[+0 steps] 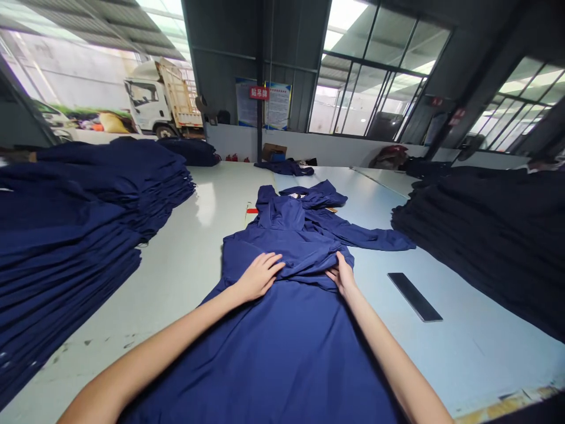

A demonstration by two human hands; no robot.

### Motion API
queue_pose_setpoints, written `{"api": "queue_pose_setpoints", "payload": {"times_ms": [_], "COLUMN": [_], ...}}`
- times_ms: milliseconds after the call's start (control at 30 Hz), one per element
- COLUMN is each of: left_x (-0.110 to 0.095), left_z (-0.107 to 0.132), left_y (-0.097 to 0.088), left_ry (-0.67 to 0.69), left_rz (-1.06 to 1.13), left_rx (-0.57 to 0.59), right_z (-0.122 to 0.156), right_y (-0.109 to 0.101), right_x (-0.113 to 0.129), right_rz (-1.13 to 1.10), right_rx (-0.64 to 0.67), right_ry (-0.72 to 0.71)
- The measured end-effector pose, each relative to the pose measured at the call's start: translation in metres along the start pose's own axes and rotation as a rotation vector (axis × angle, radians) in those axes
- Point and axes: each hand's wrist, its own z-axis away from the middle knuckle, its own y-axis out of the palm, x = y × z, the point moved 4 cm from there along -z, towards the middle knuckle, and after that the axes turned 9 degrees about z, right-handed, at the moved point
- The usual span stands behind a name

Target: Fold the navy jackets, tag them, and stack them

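A navy blue hooded garment (282, 341) lies lengthwise on the table, its hood and collar end far from me and its lower part close to my body. Across its middle the cloth is bunched into a fold. My left hand (261, 275) rests on that fold with fingers stretched out over the cloth. At the fold's right end, my right hand (342, 274) grips the fabric, thumb on top and the other fingers partly under it. One sleeve (375, 238) reaches out to the right.
Stacks of navy garments stand on the left (88, 200) and a dark stack (485, 235) on the right. A flat black rectangular object (415, 296) lies on the pale table (176, 306) by my right arm. Another navy piece (289, 168) lies farther back.
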Motion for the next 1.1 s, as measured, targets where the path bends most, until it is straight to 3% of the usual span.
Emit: {"api": "queue_pose_setpoints", "payload": {"times_ms": [100, 233, 400, 500, 667, 833, 933, 1100], "left_x": [0.027, 0.047, 0.056, 0.052, 0.048, 0.095, 0.130, 0.156], "left_z": [0.039, 0.067, 0.065, 0.066, 0.073, 0.043, 0.025, 0.027], "left_y": [-0.001, 0.005, -0.011, -0.029, -0.026, -0.034, -0.036, -0.041], "left_ry": [-0.250, -0.417, -0.461, -0.401, -0.307, -0.467, -0.610, -0.690], "left_rz": [-0.040, -0.044, 0.095, 0.140, 0.256, 0.181, 0.096, 0.099], "left_rx": [-0.009, 0.044, -0.021, -0.085, 0.054, -0.190, -0.172, -0.192], "right_z": [-0.012, -0.026, -0.037, -0.048, -0.049, -0.038, -0.038, -0.030], "right_y": [-0.007, -0.015, -0.019, -0.026, -0.049, -0.049, -0.039, -0.037], "right_x": [0.008, 0.032, 0.075, 0.089, 0.067, 0.039, 0.040, 0.046], "right_rz": [-0.106, -0.126, -0.145, -0.037, 0.230, 0.638, 0.669, 0.832], "right_rx": [-0.090, -0.107, 0.084, 0.049, -0.078, -0.065, -0.080, -0.152], "right_ry": [-0.093, -0.190, -0.368, -0.272, -0.105, -0.098, -0.156, -0.497]}}
